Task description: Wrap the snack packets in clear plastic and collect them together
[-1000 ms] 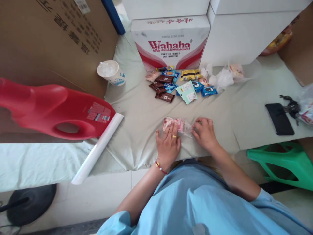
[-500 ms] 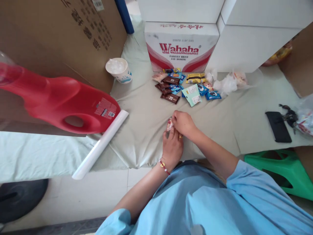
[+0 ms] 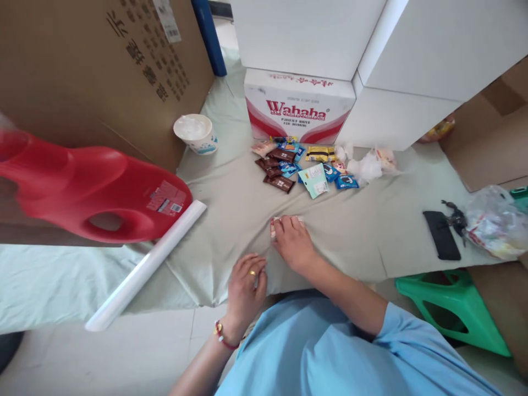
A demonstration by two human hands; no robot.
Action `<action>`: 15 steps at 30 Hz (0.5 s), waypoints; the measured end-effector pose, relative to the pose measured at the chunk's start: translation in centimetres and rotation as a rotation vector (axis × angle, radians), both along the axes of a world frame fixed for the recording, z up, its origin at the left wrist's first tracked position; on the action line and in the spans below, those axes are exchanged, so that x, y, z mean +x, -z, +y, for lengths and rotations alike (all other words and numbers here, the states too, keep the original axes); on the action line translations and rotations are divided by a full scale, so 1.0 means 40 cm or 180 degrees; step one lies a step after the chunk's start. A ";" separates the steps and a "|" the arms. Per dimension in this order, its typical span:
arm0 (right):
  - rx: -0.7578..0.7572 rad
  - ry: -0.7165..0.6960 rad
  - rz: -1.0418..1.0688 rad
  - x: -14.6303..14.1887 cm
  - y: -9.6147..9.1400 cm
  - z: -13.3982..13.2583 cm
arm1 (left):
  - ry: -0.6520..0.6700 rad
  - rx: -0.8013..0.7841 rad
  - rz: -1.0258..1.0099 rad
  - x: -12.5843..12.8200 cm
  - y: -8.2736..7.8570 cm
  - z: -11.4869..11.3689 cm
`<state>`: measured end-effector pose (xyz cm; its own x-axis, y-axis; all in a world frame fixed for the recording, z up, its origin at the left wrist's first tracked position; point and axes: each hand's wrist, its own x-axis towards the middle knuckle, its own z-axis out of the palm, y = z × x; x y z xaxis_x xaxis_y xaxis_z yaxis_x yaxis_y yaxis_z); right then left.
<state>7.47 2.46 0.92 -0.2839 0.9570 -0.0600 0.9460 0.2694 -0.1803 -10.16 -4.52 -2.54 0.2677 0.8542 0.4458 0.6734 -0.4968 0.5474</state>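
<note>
Right hand (image 3: 293, 242) over a mostly hidden packet (image 3: 273, 229).
The packet lies on the cloth (image 3: 231, 214), its red-and-white left end peeking out; the right fingers bend over it, and whether they grip or merely press, I cannot tell. The left hand (image 3: 246, 283) is loosely open near the cloth's front edge, palm hidden, nothing seen in it. The bottle (image 3: 82, 176) is cut off at left.

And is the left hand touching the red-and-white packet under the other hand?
Apart: the head view shows cloth between the left hand's fingertips and the packet.
</note>
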 end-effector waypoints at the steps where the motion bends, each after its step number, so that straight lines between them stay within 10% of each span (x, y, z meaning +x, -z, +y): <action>1: -0.0021 -0.0021 0.0038 0.008 0.000 0.009 | -0.0058 -0.0028 0.0005 -0.005 0.001 -0.001; 8: 0.0121 0.0613 0.1197 0.203 -0.046 0.065 | -0.0282 -0.0242 0.0112 -0.049 0.033 0.015; 15: 0.1584 0.2059 0.1996 0.750 -0.150 0.210 | -0.0211 0.0020 0.0678 -0.053 0.082 0.023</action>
<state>37.46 10.86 6.93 0.4510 0.8138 0.3665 0.7107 -0.0791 -0.6990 -12.27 -3.58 -5.82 0.2999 0.8704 0.3906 0.8048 -0.4506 0.3863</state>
